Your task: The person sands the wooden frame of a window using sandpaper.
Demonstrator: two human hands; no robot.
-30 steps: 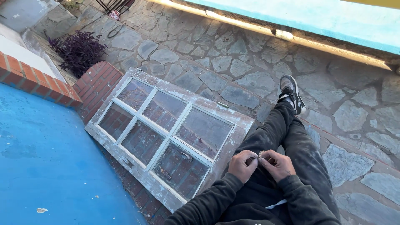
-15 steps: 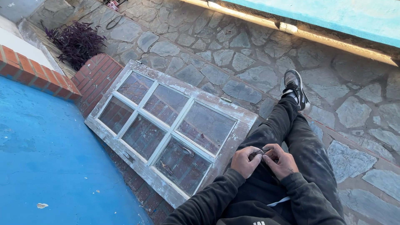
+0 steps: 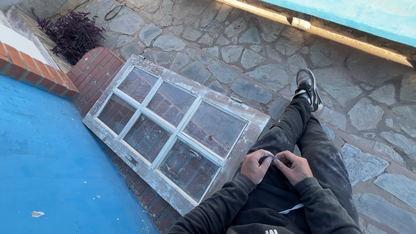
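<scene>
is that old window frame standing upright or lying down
Neither quite: the window frame is tilted, its near edge resting by the blue ledge and brick steps, its far edge on the stone paving.

Stone-paved floor (image 3: 242, 47) carried a weathered six-pane window frame (image 3: 173, 125), leaning on brick steps (image 3: 93, 71); a purple plant (image 3: 73, 32) grew beside.

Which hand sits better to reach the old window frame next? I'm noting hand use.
Probably the left hand: it is nearer the window frame, which lies to the person's left. The right hand sits farther away; both pinch a small object.
</scene>
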